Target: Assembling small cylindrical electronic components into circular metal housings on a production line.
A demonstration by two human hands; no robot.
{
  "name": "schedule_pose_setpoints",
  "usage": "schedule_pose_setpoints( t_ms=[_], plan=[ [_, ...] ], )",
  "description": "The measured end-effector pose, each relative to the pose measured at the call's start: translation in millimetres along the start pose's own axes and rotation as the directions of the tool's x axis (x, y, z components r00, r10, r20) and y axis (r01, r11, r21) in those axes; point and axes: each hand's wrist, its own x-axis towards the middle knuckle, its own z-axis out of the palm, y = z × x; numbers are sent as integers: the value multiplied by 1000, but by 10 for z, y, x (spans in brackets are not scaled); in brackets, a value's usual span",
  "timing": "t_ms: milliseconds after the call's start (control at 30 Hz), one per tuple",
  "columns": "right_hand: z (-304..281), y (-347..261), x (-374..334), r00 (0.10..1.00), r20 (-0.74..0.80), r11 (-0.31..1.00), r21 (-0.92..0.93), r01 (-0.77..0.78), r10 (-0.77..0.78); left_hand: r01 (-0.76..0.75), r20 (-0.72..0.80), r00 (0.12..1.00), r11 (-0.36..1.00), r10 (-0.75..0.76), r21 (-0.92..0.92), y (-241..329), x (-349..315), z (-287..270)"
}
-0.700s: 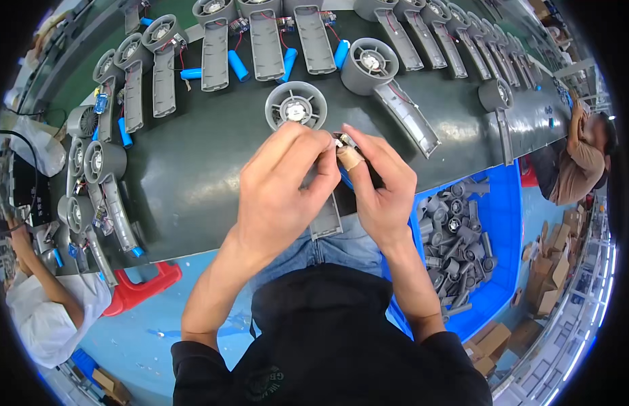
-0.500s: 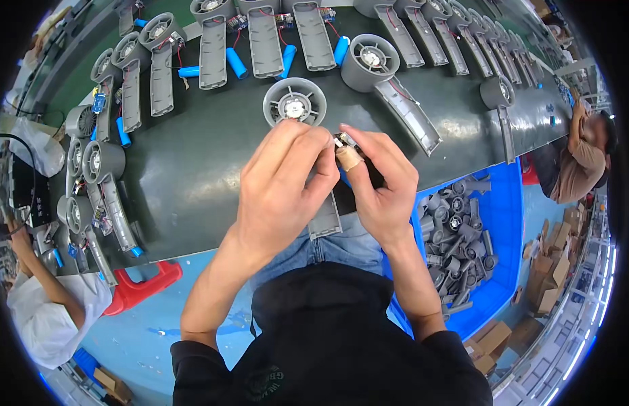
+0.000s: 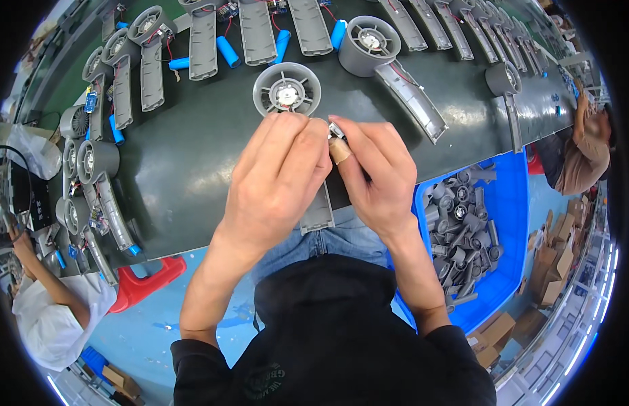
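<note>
In front of me on the bench lies a grey fan housing, round and spoked, with a white-centred motor. Its open handle runs under my hands to the bench's near edge. My right hand pinches a small white-and-metal electronic part between index finger and thumb; tan tape wraps that thumb. My left hand is closed beside it, fingertips bunched over the housing's lower rim. Whatever the left fingers grip is hidden behind them.
More grey fan housings with handles line the bench, several with blue cylindrical cells on wires. A blue bin of grey parts stands right of me, a red stool left. People sit at both sides.
My view has shifted slightly, so the bench items sit higher. Both hands stay together over the housing; the small part shows less between the fingers, and my right thumb has shifted on it.
</note>
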Motion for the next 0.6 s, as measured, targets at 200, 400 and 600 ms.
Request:
schedule_pose_setpoints(
  t_ms=[200, 400, 600],
  plan=[
    [37, 24, -18, 997, -41, 997, -23, 68, -69, 157, 42, 987, 986, -155, -62, 78, 5, -64],
    [52, 22, -25, 991, -68, 993, -36, 110, -113, 291, 85, 956, 949, -282, -118, 133, 57, -121],
    [57, 22, -32, 994, -65, 996, -17, 84, -85, 237, 64, 970, 969, -233, -65, 121, 27, -48]
  ],
)
